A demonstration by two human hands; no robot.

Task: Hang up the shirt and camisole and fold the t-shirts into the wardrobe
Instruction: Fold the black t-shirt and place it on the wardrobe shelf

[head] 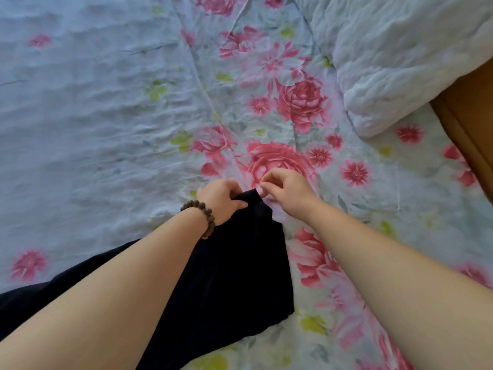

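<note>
**Dark garment on the bed, fold hardly begun**

Dark garment: lies in the lower centre of the frame on the floral bed sheet, stretched as a long panel from the bottom left up to a narrow top end at mid-frame. Looks doubled lengthwise, with a straight right edge, though hard to confirm in such dark cloth. Cannot tell whether t-shirt, shirt or camisole.

Held at the top end from both sides. Left grip clamped on the upper edge, thumb over the cloth and fingers curled round it, with a beaded bracelet on the wrist. Right grip just beside it, fingertips pinched together at the top right corner, seemingly on the cloth.

Judged from this: one piece laid out and partway into a fold, not finished. No folded stack, hanger or wardrobe in view, so no sign of anything put away. Probably left to do: complete this fold, carry it to the wardrobe, then handle the other pieces, none visible.

Farther out: bunched white quilt at upper right, and a brown wooden edge along the right side of the frame.
</note>
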